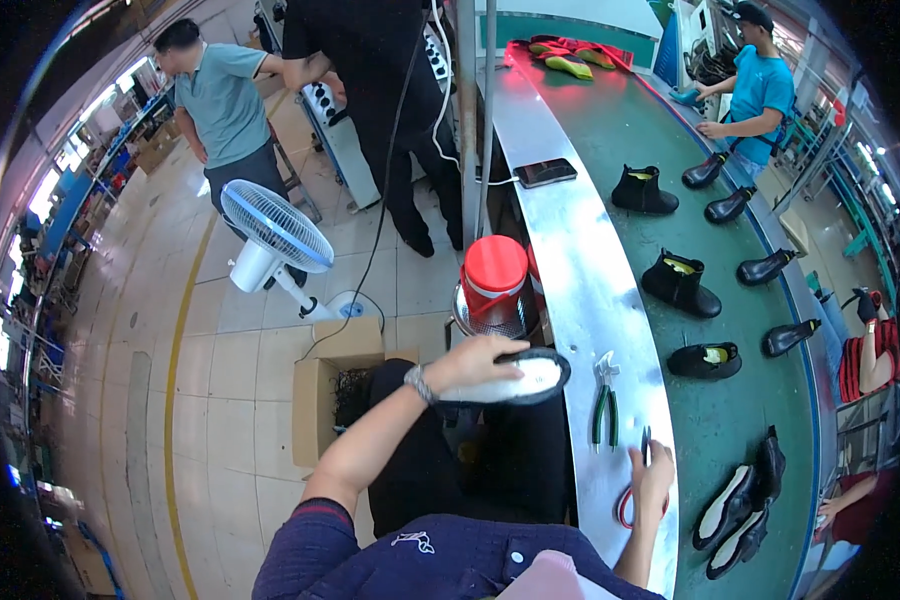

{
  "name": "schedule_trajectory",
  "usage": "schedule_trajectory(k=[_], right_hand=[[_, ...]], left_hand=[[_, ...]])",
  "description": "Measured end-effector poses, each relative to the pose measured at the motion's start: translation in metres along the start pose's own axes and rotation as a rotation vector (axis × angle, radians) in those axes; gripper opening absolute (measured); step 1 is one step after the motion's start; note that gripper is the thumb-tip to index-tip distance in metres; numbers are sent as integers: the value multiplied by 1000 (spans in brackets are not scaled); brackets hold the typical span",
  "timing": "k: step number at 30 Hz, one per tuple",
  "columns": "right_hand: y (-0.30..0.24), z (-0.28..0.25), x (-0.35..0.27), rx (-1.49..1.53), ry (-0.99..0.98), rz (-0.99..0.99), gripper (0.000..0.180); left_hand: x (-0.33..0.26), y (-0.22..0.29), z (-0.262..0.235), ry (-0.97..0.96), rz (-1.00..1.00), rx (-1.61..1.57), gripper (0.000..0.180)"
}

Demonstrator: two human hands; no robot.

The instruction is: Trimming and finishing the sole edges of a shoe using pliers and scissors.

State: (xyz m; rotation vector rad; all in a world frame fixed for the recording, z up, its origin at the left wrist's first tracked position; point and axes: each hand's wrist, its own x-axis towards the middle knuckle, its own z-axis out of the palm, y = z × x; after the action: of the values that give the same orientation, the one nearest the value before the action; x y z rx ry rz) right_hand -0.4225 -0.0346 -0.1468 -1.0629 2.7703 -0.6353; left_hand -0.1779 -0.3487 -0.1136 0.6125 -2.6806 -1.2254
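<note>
The left hand (pixel 473 366) pinches a probably light, flexible shoe (pixel 538 380), best held midway; the right hand (pixel 654 478) grips red-handled scissors (pixel 624 508).

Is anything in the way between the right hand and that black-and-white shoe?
Yes: metal pliers with green handles lie on the silvery metal ledge, between the right hand and the black-and-white shoe in the left hand. They lie flat, so a raised hand would probably clear them.
</note>
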Motion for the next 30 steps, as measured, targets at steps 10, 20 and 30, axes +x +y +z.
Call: schedule_trajectory(k=[10,20,30], right_hand=[[-56,91,54,-120,-57,-130,65],[-61,37,56,1125,-457,457,19],[-119,-10,75,814,-852,-31,54]], left_hand=[[16,-7,8,201,-54,315,33],[13,-28,7,345,-155,-42,42],[24,-20,7,455,-97,128,33]])
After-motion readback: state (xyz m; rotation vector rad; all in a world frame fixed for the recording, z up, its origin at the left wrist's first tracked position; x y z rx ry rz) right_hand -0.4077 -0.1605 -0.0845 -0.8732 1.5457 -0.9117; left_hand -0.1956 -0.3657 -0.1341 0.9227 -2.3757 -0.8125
